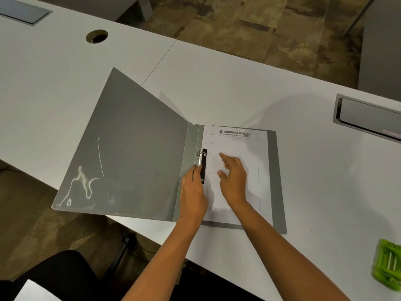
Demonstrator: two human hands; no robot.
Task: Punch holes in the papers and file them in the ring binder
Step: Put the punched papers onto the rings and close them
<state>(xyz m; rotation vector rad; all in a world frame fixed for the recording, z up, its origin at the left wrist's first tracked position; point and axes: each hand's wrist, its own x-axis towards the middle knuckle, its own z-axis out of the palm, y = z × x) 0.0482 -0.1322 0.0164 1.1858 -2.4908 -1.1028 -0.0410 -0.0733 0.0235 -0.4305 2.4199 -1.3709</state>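
A grey ring binder lies open on the white table, its front cover raised and tilted to the left, past the table's near edge. White letterhead paper lies on the binder's right half. A black clip bar with metal rings sits along the paper's left margin. My left hand rests at the spine with its fingers against the lower part of the clip bar. My right hand lies on the middle of the paper, fingers spread. A green hole punch stands at the table's right edge of view.
The white table has a round cable hole at the back left and a grey cable tray at the right. A dark chair seat is below the table's near edge.
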